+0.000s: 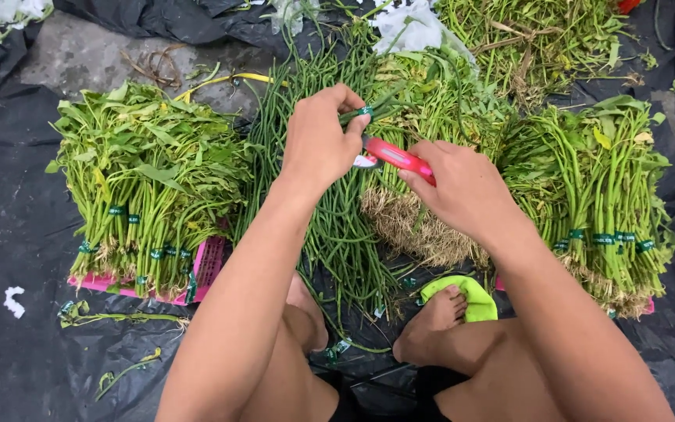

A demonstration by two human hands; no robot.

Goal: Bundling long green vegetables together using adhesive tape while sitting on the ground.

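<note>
My left hand point(323, 139) grips the ends of a small bunch of long green beans point(375, 109), bound with a green tape band. My right hand point(462, 187) holds a red-handled tape tool point(397, 156) whose tip touches the bunch just below my left fingers. Under both hands lies a long pile of loose green beans point(337, 234) running toward my feet. A bunch of greens with pale roots point(412, 223) lies beneath my right hand.
Banded bundles of leafy greens point(146, 184) are stacked on a pink crate point(208, 262) at left. More banded bundles point(603, 195) lie at right. A loose heap of greens point(541, 35) sits behind. Black plastic sheet point(17, 227) covers the ground; my bare feet rest near a green sandal point(474, 301).
</note>
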